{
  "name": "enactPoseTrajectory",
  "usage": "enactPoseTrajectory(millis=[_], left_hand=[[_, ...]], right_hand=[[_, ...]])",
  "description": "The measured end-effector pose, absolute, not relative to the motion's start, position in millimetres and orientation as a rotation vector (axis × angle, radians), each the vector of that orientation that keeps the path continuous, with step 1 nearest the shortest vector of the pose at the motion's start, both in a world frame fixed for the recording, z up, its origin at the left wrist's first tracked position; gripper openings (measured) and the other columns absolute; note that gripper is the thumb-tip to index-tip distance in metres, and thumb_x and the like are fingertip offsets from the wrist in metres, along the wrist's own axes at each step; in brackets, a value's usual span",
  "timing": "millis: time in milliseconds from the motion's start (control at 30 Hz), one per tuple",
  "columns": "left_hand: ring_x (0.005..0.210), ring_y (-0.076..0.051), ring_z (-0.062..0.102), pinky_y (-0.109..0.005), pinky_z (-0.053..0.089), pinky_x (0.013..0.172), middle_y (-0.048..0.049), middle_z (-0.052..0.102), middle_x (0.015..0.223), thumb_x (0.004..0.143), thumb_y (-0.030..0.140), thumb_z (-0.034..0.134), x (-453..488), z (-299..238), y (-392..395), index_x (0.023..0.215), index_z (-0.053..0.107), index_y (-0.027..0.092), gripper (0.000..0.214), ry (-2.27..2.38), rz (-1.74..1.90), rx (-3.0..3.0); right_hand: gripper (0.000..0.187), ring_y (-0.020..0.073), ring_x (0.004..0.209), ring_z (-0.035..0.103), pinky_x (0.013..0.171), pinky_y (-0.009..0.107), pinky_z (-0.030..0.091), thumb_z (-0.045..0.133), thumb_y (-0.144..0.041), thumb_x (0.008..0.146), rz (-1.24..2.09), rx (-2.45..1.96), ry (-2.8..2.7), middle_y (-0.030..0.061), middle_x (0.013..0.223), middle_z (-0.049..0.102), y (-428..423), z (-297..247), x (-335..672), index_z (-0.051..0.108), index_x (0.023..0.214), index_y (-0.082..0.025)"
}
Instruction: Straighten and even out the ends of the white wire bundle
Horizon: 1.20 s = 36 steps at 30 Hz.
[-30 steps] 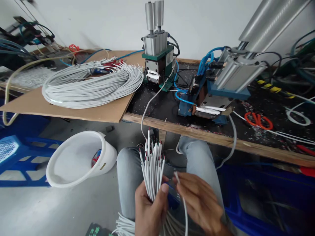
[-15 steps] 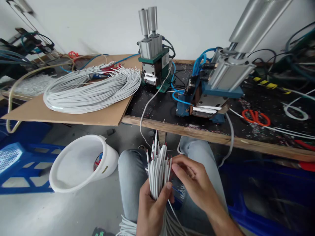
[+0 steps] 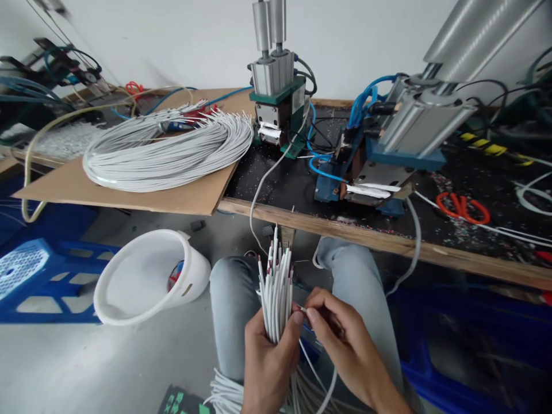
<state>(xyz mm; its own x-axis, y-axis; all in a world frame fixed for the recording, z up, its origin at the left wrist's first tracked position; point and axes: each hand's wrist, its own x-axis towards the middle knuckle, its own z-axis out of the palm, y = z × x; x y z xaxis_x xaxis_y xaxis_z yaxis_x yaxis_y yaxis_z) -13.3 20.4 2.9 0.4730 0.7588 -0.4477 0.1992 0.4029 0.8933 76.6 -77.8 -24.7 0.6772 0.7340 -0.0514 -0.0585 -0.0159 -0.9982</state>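
My left hand (image 3: 268, 361) grips a bundle of white wires (image 3: 276, 287) upright over my lap, their stripped red-tipped ends pointing up. My right hand (image 3: 340, 345) sits just right of the bundle, thumb and forefinger pinched on a single white wire (image 3: 321, 386) whose length loops down past the knee. More white wire loops (image 3: 224, 397) hang below the left hand.
A big coil of white wires (image 3: 168, 152) lies on cardboard (image 3: 129, 195) on the bench. Two pneumatic machines (image 3: 278, 109) (image 3: 388, 155) stand behind the bench edge (image 3: 345, 233). Orange scissors (image 3: 463, 207) lie to the right. A white bucket (image 3: 146, 276) and blue crates (image 3: 38, 276) sit on the floor.
My right hand rose to the bundle's tips, then dropped back beside the left thumb, now pinching one wire's end. The bundle stays in my left hand.
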Motion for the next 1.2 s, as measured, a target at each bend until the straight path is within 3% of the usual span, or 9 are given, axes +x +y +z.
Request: enactPoseTrajectory(millis=[133,300,533,633,767,900,967,1067,1200], left_hand=[[0.048,-0.008,0.028,-0.019,0.019,0.044,0.0021,0.036,0.056,0.07,0.056,0.097,-13.6,2.6,22.9,0.074,0.079,0.024,0.037,1.042,0.438,1.113],[0.045,-0.008,0.029,-0.021,0.02,0.044,0.0037,0.039,0.053,0.076,0.049,0.09,-13.1,-0.6,20.1,0.075,0.077,0.022,0.029,1.059,0.45,1.187],[0.057,-0.012,0.037,-0.024,0.029,0.055,-0.0004,0.05,0.057,0.066,0.035,0.079,-10.3,8.2,23.8,0.062,0.07,0.018,0.02,1.03,0.457,1.334],[0.058,-0.012,0.038,-0.024,0.03,0.056,-0.0012,0.052,0.058,0.065,0.034,0.079,-7.9,12.2,25.8,0.061,0.07,0.016,0.021,0.998,0.414,1.372],[0.055,-0.011,0.034,-0.024,0.027,0.052,0.0008,0.049,0.057,0.071,0.041,0.083,-7.9,5.2,22.2,0.066,0.072,0.019,0.026,1.05,0.463,1.311],[0.05,-0.011,0.031,-0.024,0.024,0.046,0.0033,0.041,0.056,0.083,0.056,0.08,-16.1,-7.6,24.4,0.079,0.073,0.019,0.038,1.053,0.38,1.315],[0.053,-0.011,0.033,-0.023,0.027,0.047,0.003,0.044,0.059,0.082,0.051,0.078,-20.1,-10.0,33.1,0.078,0.071,0.017,0.036,1.003,0.317,1.387],[0.057,-0.01,0.035,-0.02,0.031,0.053,0.0023,0.049,0.061,0.073,0.031,0.074,-21.5,-9.9,49.6,0.072,0.069,0.013,0.018,0.852,0.154,1.476],[0.059,-0.01,0.039,-0.02,0.032,0.054,0.0013,0.052,0.06,0.069,0.024,0.072,-17.9,-13.9,54.4,0.068,0.07,0.012,0.012,0.77,0.063,1.473]], right_hand=[[0.027,0.0136,0.062,0.048,0.056,0.028,0.038,0.058,-0.047,0.109,0.645,-1.492,-0.645,-0.0049,0.078,0.054,-77.2,-26.6,76.0,0.063,0.09,-0.029],[0.019,0.0138,0.064,0.06,0.052,0.027,0.043,0.057,-0.037,0.11,0.487,-1.568,-0.802,-0.0041,0.08,0.061,-76.0,-24.4,76.4,0.067,0.095,-0.031],[0.017,0.017,0.071,0.073,0.06,0.036,0.056,0.049,-0.016,0.105,0.124,-1.862,-1.369,-0.0021,0.091,0.07,-96.9,-13.4,93.5,0.061,0.103,-0.028],[0.018,0.0171,0.075,0.074,0.062,0.035,0.055,0.051,-0.014,0.104,0.193,-1.848,-1.419,-0.0023,0.092,0.072,-102.0,-12.1,101.2,0.063,0.103,-0.028],[0.013,0.0137,0.065,0.066,0.054,0.027,0.048,0.06,-0.027,0.107,0.312,-1.674,-0.943,-0.0047,0.079,0.065,-84.1,-26.2,79.7,0.068,0.098,-0.03],[0.031,0.0147,0.05,0.055,0.044,0.026,0.04,0.061,-0.046,0.107,0.4,-1.476,-0.408,-0.0052,0.062,0.058,-62.5,-44.4,46.6,0.066,0.08,-0.03],[0.025,0.0157,0.052,0.058,0.045,0.027,0.041,0.063,-0.044,0.105,0.396,-1.48,-0.473,-0.0046,0.066,0.062,-65.0,-46.2,48.7,0.067,0.083,-0.031],[0.01,0.0171,0.07,0.07,0.059,0.029,0.05,0.064,-0.027,0.102,0.394,-1.623,-0.955,-0.0034,0.081,0.07,-84.1,-40.0,78.3,0.07,0.095,-0.031],[0.014,0.0163,0.072,0.07,0.064,0.03,0.049,0.064,-0.02,0.102,0.469,-1.688,-1.193,-0.0036,0.084,0.071,-98.0,-32.8,105.6,0.071,0.097,-0.03]])
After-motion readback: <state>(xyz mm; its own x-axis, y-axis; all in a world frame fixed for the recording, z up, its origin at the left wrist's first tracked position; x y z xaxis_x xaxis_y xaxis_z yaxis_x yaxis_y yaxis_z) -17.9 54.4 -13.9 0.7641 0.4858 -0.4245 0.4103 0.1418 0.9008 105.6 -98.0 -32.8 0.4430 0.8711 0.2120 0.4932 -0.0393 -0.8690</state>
